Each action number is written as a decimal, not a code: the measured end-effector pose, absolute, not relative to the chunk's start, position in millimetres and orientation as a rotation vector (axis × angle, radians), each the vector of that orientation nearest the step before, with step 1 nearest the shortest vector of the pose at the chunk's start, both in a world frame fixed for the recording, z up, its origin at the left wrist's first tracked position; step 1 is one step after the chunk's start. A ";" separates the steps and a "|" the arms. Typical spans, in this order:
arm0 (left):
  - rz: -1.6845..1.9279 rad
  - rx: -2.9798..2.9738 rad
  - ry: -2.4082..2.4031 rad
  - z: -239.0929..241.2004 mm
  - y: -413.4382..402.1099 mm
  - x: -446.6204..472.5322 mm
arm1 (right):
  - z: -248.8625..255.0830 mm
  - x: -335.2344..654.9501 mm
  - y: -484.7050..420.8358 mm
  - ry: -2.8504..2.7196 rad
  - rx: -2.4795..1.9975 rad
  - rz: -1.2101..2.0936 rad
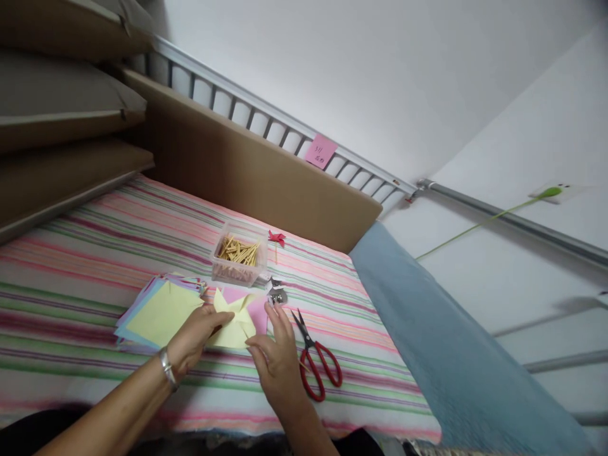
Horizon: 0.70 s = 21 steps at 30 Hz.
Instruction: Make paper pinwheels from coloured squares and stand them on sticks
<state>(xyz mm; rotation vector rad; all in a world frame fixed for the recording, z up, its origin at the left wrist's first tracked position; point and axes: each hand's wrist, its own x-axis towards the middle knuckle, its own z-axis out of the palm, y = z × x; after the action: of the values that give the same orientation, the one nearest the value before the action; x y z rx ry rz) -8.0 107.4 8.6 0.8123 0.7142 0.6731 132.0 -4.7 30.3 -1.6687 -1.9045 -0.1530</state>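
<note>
1. Head view: the yellow paper (235,323) lies on the striped bed (95,253). It is cut and folded into pointed flaps like a pinwheel, over a pink sheet (259,310).
2. The left hand (194,339) pinches its left flap between thumb and fingers.
3. The right hand (278,361), fingers loosely spread, presses its right edge.
4. A paper stack (152,313) lies to the left, a box of sticks (237,256) behind, and red scissors (316,361) to the right.
</note>
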 end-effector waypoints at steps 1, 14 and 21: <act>0.676 0.821 0.722 9.3 106.7 -8.2 | 31.6 130.8 -3.4 -1.904 -1.672 -0.134; 0.704 0.862 0.816 2.8 104.3 -16.8 | 34.7 106.7 34.3 -1.689 -1.842 0.089; 0.711 0.862 0.757 2.8 104.9 -22.3 | 33.3 99.3 40.4 -1.686 -1.858 0.089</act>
<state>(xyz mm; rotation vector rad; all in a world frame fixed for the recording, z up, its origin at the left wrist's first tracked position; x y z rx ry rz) -22.3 104.9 2.8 0.8625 0.7572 0.7113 99.3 40.4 33.3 -1.8581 -1.6863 0.0891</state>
